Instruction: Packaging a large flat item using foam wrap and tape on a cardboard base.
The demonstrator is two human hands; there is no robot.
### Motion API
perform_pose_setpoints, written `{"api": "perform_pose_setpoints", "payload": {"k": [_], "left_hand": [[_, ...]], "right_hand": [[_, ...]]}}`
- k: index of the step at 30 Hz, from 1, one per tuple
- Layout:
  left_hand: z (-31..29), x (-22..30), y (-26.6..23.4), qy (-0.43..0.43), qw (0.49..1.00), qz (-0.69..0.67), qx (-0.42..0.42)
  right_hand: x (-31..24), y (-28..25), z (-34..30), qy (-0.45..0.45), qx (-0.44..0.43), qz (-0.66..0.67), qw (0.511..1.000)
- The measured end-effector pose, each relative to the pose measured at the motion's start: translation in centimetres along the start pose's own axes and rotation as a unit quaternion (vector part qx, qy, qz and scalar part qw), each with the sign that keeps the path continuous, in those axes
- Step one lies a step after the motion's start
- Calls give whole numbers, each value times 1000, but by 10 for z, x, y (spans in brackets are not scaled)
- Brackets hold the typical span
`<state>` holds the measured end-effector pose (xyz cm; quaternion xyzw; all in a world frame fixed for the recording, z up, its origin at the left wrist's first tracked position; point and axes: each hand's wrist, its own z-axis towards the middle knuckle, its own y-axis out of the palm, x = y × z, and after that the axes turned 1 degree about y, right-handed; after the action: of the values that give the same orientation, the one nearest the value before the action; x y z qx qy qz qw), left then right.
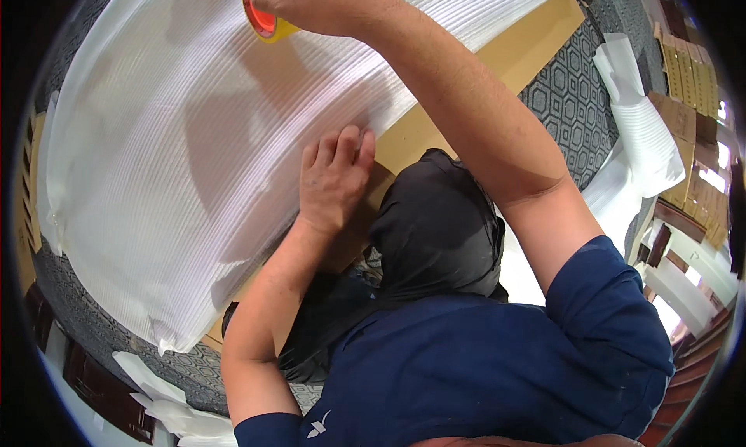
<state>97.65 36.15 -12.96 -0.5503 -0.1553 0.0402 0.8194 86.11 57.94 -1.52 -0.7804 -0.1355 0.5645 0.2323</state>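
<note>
A large panel-like bundle wrapped in white ribbed foam sheet (pixel 148 160) lies before me, its near edge on flat brown cardboard (pixel 420 136). At the top of the view my right hand (pixel 322 4) is closed on a tape dispenser with dark blue parts, partly cut off by the frame. Its yellow tape roll (pixel 268 29) has a red-orange core and hangs over the foam. My left hand (pixel 336 179) rests on the foam's near edge with its fingers laid over it, holding nothing.
Patterned grey carpet (pixel 571 97) covers the floor. To the right lies a loose roll of white foam (pixel 645 136), with stacked cardboard boxes (pixel 691 78) beyond. More foam scraps (pixel 175 408) lie at lower left. My bent knee (pixel 439 229) is close to the cardboard.
</note>
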Motion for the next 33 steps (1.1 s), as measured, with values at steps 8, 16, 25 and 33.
{"api": "perform_pose_setpoints", "payload": {"k": [8, 16, 25, 33], "left_hand": [[-9, 42, -13, -80, 989, -114, -56], [34, 43, -22, -162, 885, -134, -417], [32, 24, -7, 69, 994, -42, 77], [24, 27, 10, -39, 995, -92, -1]], "right_hand": [[-17, -6, -12, -7, 30, -16, 999], [-14, 10, -16, 10, 62, -61, 996], [0, 15, 1, -47, 104, -95, 989], [33, 27, -5, -94, 190, -101, 972]]}}
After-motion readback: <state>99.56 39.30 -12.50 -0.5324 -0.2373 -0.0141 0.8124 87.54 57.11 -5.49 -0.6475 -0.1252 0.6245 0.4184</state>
